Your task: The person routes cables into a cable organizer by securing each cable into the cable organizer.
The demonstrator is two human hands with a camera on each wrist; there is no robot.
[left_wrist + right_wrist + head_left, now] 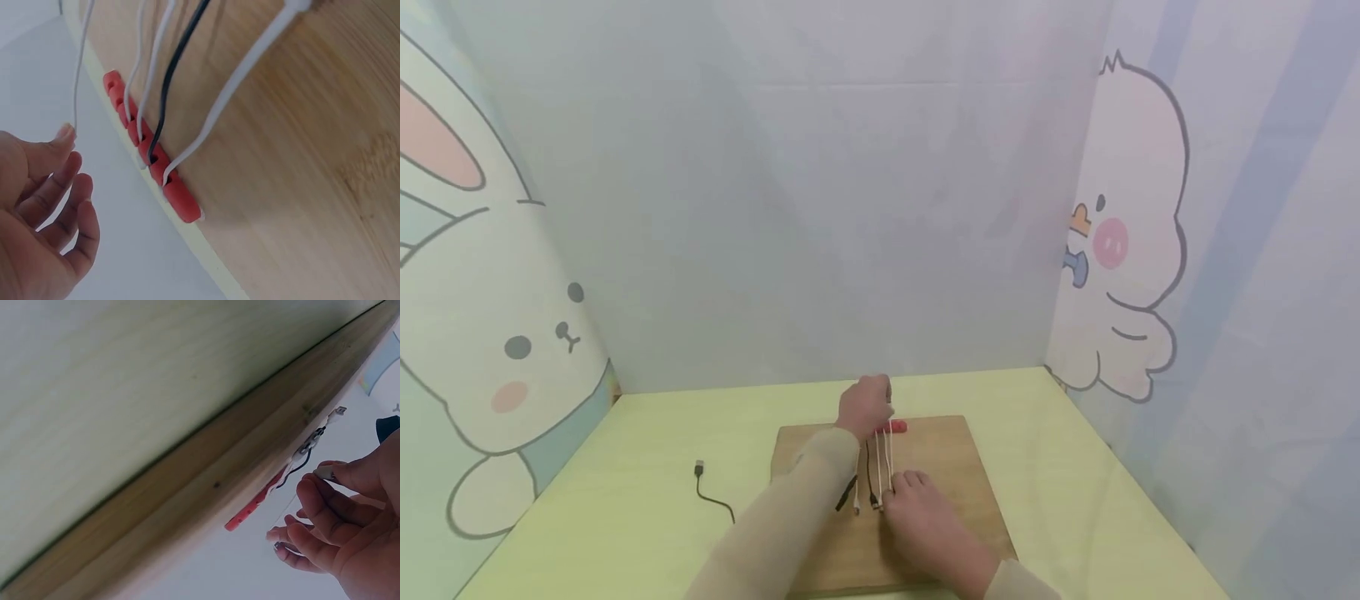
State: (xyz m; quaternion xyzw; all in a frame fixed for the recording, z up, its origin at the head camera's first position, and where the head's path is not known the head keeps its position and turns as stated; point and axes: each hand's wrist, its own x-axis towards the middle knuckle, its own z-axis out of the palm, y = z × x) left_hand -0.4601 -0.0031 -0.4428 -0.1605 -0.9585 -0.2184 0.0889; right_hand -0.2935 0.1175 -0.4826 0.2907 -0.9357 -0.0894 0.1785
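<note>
My left hand (863, 406) pinches a thin white cable (79, 62) between thumb and forefinger, beyond the board's far edge. Along that edge lies a red cable organizer (181, 201) with a row of slots. Several cables sit in its slots, among them a black cable (167, 87) and a thicker white cable (232, 89). Nearer the front, my right hand (925, 518) is over the board, its thumb and forefinger pinching a small white connector (325, 472). In the head view the white cable runs taut between both hands.
The wooden board (958, 475) rests on a pale yellow table (647, 467). A black USB cable (716, 502) lies to its left, partly hidden by my left sleeve. A short black piece (847, 493) lies on the board. Printed curtains enclose the table.
</note>
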